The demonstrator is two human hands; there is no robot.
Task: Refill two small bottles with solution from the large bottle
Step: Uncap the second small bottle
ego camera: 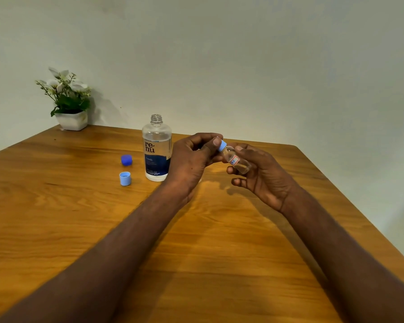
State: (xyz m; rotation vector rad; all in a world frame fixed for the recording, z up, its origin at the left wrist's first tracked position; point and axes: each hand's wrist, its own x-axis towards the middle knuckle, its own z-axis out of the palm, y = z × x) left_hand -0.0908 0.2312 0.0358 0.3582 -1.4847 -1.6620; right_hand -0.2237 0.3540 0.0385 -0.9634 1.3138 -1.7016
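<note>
Right hand holds the small bottle tilted; left hand pinches its cap. Steady the bottle while twisting.

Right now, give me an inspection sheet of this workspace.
Surface: wooden table, bare in front.
Job's things: clear large bottle with dark blue label upright, uncapped; small clear glass bottle with light blue cap held tilted.
Clutter: dark blue cap and light blue cap lying left of large bottle.
Grips: left hand pinches the small bottle's cap; right hand holds its body.
Cables: nothing seen.
Surroundings: white potted plant, plain wall.
</note>
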